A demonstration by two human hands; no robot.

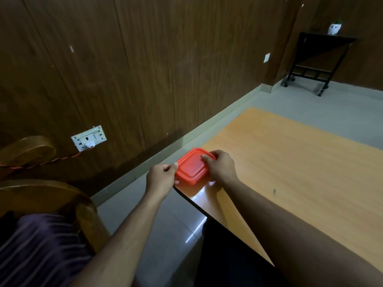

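Observation:
A square container with a red lid (191, 167) sits at the near left corner of the orange wooden table (290, 162). My left hand (160, 178) pinches the lid's left edge with thumb and curled fingers. My right hand (220, 165) grips the container's right side, thumb on top of the lid and fingers wrapped over the far edge. The container's body below the lid is mostly hidden by both hands.
A dark wood-panelled wall with a white socket plate (89, 138) and a plugged red cable runs along the left. A wooden chair (41, 195) with striped cloth stands at bottom left. A black side table (319, 59) with a small white pot stands far right.

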